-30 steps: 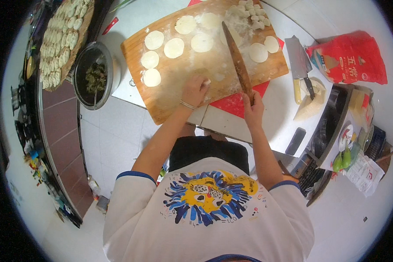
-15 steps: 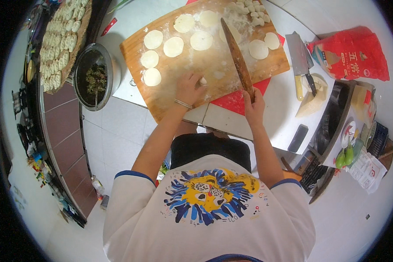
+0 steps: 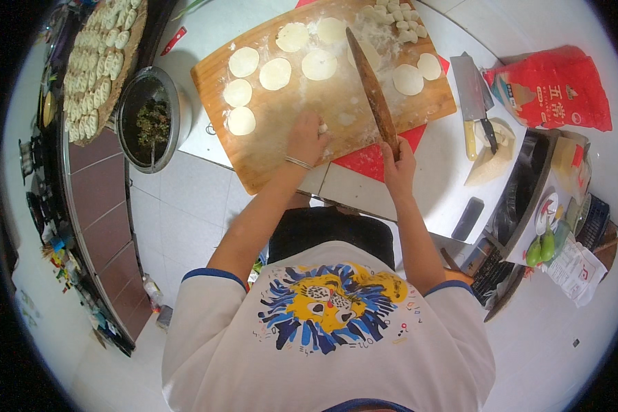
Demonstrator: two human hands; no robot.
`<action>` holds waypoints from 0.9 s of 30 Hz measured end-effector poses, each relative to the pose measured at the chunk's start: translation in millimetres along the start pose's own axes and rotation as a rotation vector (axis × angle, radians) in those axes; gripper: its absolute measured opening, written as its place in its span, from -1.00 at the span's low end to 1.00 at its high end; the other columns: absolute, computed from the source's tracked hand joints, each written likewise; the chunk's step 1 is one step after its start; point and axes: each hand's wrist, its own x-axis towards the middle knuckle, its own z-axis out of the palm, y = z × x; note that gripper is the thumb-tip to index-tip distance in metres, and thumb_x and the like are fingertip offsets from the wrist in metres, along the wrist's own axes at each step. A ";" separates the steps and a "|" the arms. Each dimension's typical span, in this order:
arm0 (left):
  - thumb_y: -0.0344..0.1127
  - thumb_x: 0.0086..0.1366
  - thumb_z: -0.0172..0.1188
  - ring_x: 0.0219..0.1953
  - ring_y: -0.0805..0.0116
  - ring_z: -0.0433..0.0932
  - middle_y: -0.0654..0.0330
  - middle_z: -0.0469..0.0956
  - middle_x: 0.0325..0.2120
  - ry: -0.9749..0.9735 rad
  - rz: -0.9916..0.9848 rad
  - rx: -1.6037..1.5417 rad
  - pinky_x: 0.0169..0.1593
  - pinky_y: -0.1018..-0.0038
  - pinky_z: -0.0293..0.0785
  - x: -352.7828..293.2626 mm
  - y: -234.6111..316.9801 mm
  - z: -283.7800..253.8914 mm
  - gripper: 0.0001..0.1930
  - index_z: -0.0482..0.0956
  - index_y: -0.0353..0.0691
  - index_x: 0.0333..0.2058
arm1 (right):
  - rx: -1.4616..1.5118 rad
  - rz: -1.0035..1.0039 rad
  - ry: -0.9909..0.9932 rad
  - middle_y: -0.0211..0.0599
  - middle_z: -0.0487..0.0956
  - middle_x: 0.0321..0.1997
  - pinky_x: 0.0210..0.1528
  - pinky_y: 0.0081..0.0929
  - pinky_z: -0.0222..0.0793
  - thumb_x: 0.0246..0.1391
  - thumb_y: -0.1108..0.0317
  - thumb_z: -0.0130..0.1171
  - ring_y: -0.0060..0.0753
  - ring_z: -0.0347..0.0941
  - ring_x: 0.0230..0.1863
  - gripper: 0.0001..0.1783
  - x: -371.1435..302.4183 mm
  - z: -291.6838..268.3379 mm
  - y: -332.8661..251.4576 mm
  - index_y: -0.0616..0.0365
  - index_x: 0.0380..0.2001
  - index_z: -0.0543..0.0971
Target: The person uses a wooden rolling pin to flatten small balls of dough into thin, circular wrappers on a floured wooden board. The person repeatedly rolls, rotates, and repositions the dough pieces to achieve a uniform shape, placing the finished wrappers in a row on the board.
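My right hand [image 3: 400,165] is wrapped round the near end of a long wooden rolling pin [image 3: 372,89], which slants across a floured wooden board [image 3: 268,165]. Low over the board, near its front edge, my left hand [image 3: 307,139] has its fingers drawn together on a small pale lump of dough [image 3: 323,128]; its fingertips are partly hidden. Several round dough wrappers [image 3: 275,73] lie on the far and left parts of the board, and one is partly beneath the pin. At the far right corner sits a cluster of small dough pieces [image 3: 406,26].
A metal bowl of dark green filling [image 3: 152,123] stands left of the board, beside a tray of shaped dumplings [image 3: 103,65]. On the right are a cleaver [image 3: 468,86], a black-handled knife [image 3: 489,130], a red bag [image 3: 553,89] and a phone [image 3: 468,218]. A red-handled knife [image 3: 174,41] lies far left.
My left hand has shifted slightly right, and its fingers are more drawn together round the dough lump. My right hand and the rolling pin have barely moved.
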 end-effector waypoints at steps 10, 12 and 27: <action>0.06 0.16 0.22 0.31 -0.01 0.10 -0.04 0.13 0.27 0.188 0.033 0.431 0.30 0.08 0.03 46.3 19.1 30.4 -0.18 0.16 -0.24 0.28 | -0.019 0.027 0.005 -0.15 0.55 -0.40 -0.29 -0.39 0.38 0.15 0.24 0.22 -0.28 0.48 -0.37 -0.70 1.4 -7.8 -1.2 0.25 -0.18 0.51; 0.10 0.19 0.16 0.34 -0.02 0.04 -0.04 0.08 0.31 0.184 0.053 0.466 0.33 0.04 -0.07 38.9 17.4 39.7 -0.19 0.16 -0.25 0.29 | -0.082 -0.019 0.015 -0.16 0.55 -0.39 -0.29 -0.37 0.38 0.14 0.25 0.22 -0.22 0.48 -0.37 -0.71 2.0 -12.3 -7.1 0.22 -0.17 0.50; -0.10 0.29 -0.01 0.38 -0.16 -0.05 -0.03 0.02 0.37 0.082 0.008 0.458 0.38 -0.04 -0.17 -15.8 -35.7 -46.0 -0.32 0.09 -0.27 0.32 | -0.869 -0.640 -0.320 -0.15 0.26 0.32 0.21 0.03 0.15 0.08 -0.06 0.12 0.01 0.24 0.24 -0.48 74.4 52.9 -9.4 -0.05 0.04 0.47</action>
